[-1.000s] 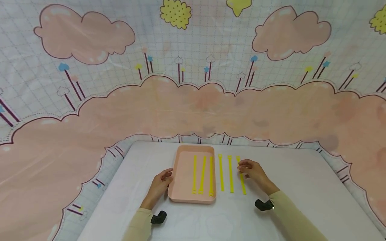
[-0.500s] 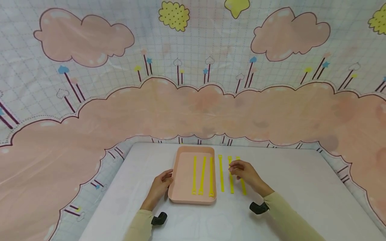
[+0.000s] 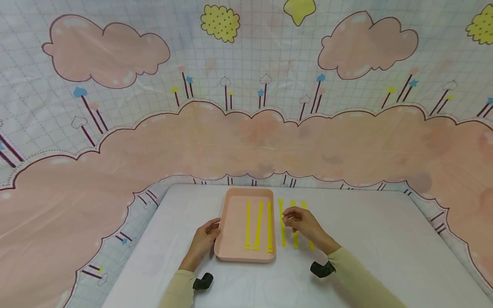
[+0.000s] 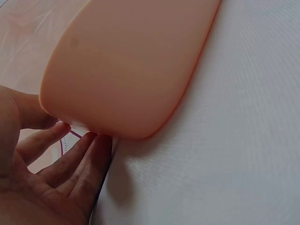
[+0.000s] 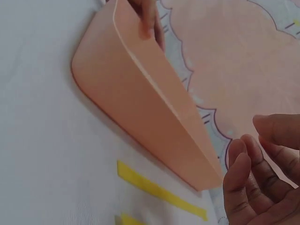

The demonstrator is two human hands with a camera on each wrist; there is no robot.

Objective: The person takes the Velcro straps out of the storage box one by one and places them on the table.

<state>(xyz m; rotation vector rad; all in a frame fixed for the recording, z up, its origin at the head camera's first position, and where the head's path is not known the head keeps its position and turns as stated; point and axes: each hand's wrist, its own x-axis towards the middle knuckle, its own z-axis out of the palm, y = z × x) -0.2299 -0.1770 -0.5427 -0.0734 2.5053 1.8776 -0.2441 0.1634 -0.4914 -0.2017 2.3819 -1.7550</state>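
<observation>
A shallow pink tray lies on the white table, with three thin yellow strips lengthwise in its right half. Their wider, notched ends point toward me. My left hand holds the tray's left side; in the left wrist view, its fingertips meet the outer wall and the thumb is at the rim. Just right of the tray, my right hand hovers over three more yellow strips, which it partly covers. Its fingers are loosely bent with nothing between them, as the right wrist view shows.
A patterned cloth with clouds hangs behind the table and down its sides. White tabletop extends to the right of the strips. Each wrist wears a black camera mount.
My right hand has moved left, from the rightmost loose strip toward the one nearest the tray. The left hand stays at the tray, and the strips lie as before.
</observation>
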